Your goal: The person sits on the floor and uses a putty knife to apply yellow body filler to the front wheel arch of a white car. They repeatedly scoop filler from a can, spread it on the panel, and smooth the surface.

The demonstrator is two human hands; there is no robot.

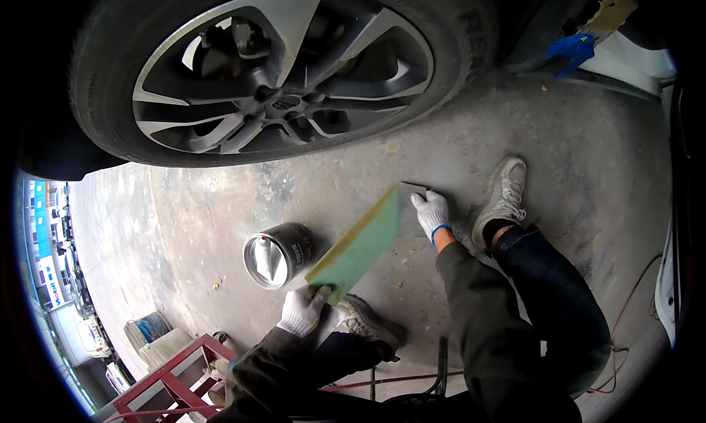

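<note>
In a white knit glove, my left hand [300, 313] grips the near end of a flat green board [360, 246], thumb on top. The board is tilted and has a yellowish-brown strip along its far left edge. My right hand [432, 212], gloved too with a blue cuff, pinches a thin grey flat scraper [412, 211], thumb on its face. The scraper's left side lies against the board's far end in this view; whether they touch I cannot tell. Left of the board, an open metal can [303, 240] stands on the floor, with a white tube [263, 252] inside its mouth.
A car wheel [283, 105] with a spoked rim stands just ahead. Blue tape [572, 51] hangs at the bodywork far right. My shoes [502, 198] flank the board. A red metal frame [173, 382], a paint-stained bucket [149, 326] and a red hose [625, 313] are nearby.
</note>
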